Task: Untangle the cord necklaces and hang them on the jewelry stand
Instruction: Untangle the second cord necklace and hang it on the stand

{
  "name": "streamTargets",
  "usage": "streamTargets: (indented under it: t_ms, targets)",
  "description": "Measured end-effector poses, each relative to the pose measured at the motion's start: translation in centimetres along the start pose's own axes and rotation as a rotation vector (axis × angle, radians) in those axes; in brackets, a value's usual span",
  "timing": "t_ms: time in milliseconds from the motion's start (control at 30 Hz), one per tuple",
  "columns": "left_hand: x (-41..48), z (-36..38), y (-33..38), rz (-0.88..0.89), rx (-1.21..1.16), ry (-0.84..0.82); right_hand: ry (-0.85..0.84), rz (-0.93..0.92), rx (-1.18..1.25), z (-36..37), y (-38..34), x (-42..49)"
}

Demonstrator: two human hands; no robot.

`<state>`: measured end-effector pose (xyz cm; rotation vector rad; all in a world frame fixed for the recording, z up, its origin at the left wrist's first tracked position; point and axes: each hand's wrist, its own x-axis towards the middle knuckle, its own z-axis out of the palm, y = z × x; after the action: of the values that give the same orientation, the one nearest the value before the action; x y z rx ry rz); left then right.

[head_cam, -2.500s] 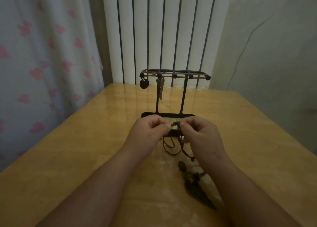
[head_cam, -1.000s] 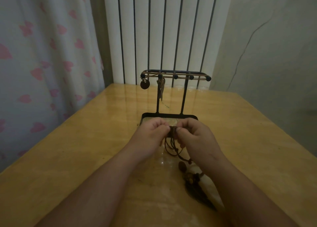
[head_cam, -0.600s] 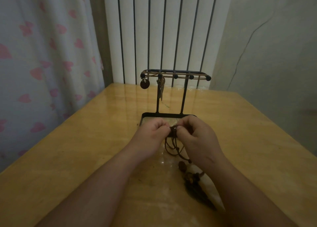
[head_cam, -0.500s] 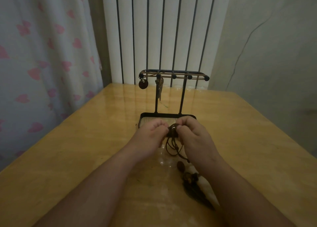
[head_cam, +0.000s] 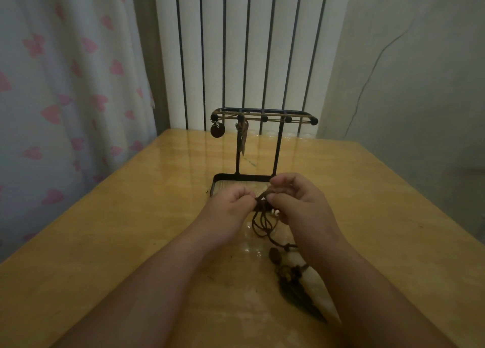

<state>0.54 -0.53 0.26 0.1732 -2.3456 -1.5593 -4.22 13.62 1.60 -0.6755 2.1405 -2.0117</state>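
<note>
Brown cord necklace tangle (head_cam: 262, 202) sits between the grips: left hand (head_cam: 231, 207) and right hand (head_cam: 299, 206) each pinch it, fingertips nearly touching. Its loose cords (head_cam: 262, 225) trail from the grip back toward the person, under the right wrist. Black wire jewelry stand (head_cam: 262, 117) is just beyond.

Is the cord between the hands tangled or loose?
Tangled: the left hand and right hand pinch a bunched knot of cord; several loops hang below it.

Your one wide-angle camera sat on your head, facing forward and down along the desk (head_cam: 126, 232). It was close: your left hand (head_cam: 227, 207) and right hand (head_cam: 301, 206) met at frame centre, the jewelry stand (head_cam: 264, 118) just above them.
</note>
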Motion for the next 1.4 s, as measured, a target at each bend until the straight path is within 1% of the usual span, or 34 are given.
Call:
streamTargets:
  t_ms: [100, 200, 333, 467, 500, 533, 600, 667, 733, 800, 867, 967, 1167, 1267, 1400]
  targets:
    - [-0.1, 0.1, -0.1, -0.019, -0.03, -0.044, -0.088, 0.151, 0.216, -0.2, 0.2, 0.3]
    - [-0.3, 0.4, -0.1, -0.026, -0.026, -0.073, -0.167, 0.21, 0.291, -0.6, 0.2, 0.7]
    - [-0.4, 0.7, 0.0, -0.028, -0.021, -0.079, -0.314, 0.157, 0.392, -1.2, -0.1, 0.4]
    - [-0.2, 0.3, 0.1, -0.029, -0.077, -0.065, -0.336, 0.138, 0.481, -1.6, 0.2, 0.4]
    - [-0.3, 0.3, 0.1, -0.021, -0.07, -0.063, -0.323, 0.14, 0.451, -1.6, 0.2, 0.5]
    - [-0.3, 0.4, 0.1, -0.014, -0.051, -0.062, -0.296, 0.12, 0.352, -1.4, 0.2, 0.5]
    - [-0.4, 0.4, 0.0, -0.017, -0.022, -0.052, -0.171, 0.013, -0.003, -0.9, 0.1, 0.4]
    - [-0.3, 0.3, -0.1, -0.023, -0.023, -0.031, -0.019, -0.083, -0.264, -0.5, 0.3, 0.5]
    - [-0.1, 0.2, -0.1, -0.018, -0.019, -0.016, 0.024, -0.109, -0.39, -0.3, 0.5, 0.6]
    - [-0.1, 0.2, -0.1, -0.021, -0.022, -0.028, 0.01, -0.109, -0.485, -0.3, 0.6, 0.7]
    - [-0.1, 0.4, 0.0, -0.031, -0.034, -0.041, 0.011, -0.085, -0.476, -0.3, 0.6, 0.7]
    - [-0.1, 0.5, -0.1, -0.023, -0.061, -0.03, 0.019, 0.011, -0.284, -0.1, 0.5, 0.7]
    - [0.0, 0.2, -0.2, 0.026, -0.032, 0.048, 0.011, 0.088, -0.057, 0.0, -0.2, 0.5]
    - [-0.1, 0.2, 0.0, 0.038, -0.075, 0.05, 0.003, 0.101, -0.062, -0.1, -0.2, 0.5]
    - [-0.2, 0.2, -0.1, 0.077, -0.007, 0.068, -0.042, 0.103, -0.089, 0.0, -0.1, 0.5]
